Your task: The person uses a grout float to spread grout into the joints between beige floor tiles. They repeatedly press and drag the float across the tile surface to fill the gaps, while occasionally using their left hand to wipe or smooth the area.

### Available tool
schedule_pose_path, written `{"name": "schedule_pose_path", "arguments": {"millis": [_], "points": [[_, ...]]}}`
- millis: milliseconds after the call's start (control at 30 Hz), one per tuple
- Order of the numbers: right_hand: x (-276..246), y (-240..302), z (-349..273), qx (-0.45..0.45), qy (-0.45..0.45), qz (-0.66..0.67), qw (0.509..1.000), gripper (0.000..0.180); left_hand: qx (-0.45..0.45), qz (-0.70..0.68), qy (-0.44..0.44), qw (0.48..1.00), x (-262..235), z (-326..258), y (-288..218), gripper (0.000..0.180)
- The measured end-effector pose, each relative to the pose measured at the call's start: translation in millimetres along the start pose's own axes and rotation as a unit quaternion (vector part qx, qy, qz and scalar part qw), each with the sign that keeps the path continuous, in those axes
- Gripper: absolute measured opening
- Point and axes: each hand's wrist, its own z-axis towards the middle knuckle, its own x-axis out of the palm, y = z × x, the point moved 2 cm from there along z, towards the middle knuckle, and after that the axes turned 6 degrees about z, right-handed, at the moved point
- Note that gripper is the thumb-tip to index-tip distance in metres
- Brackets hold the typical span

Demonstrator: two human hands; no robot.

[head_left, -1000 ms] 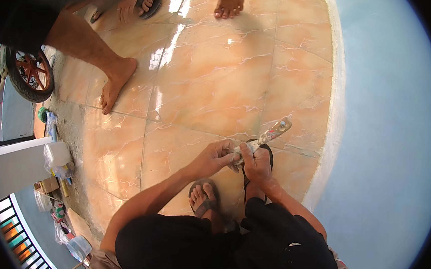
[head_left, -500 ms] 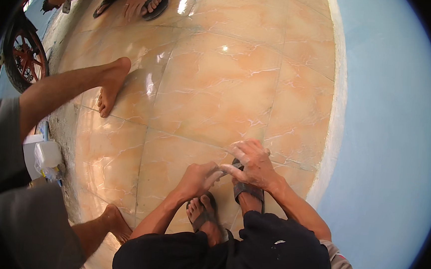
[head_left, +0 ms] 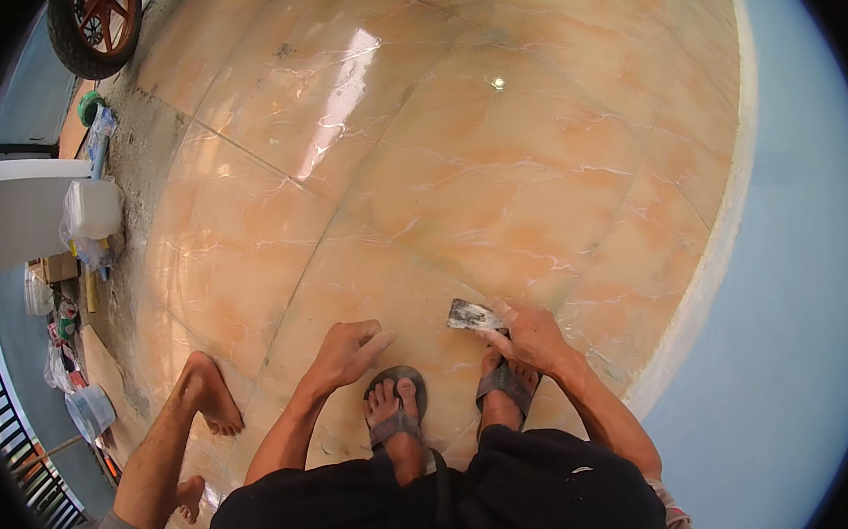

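We grip the scraper in our right hand, left hand loosely curled and empty, scraping the floor; next, steady blade pressure.

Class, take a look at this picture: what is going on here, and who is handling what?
A person crouches over a glossy orange marble-look tiled floor, seen from above. Their right hand grips a small flat-bladed scraper, its blade down on a tile just ahead of their sandalled feet. Their left hand holds nothing and hovers loosely curled above the floor. Another person's bare foot stands to the left. A wheel sits at the far left edge.
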Motion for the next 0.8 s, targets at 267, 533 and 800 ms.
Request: {"name": "schedule_pose_path", "arguments": {"millis": [267,533,800], "points": [[30,45,-8,-0.064,0.042,0.076,0.994,0.057,0.07,-0.038,-0.017,0.997,39,9,-42,0.032],[25,51,-4,-0.087,0.01,0.062,0.994,0.058,0.093,-0.128,-0.111,0.981,57,15,-29,0.032],[4,17,11,0.071,-0.118,0.143,0.98,0.058,0.087,-0.105,-0.107,0.985,64,27,-10,0.031]]}}
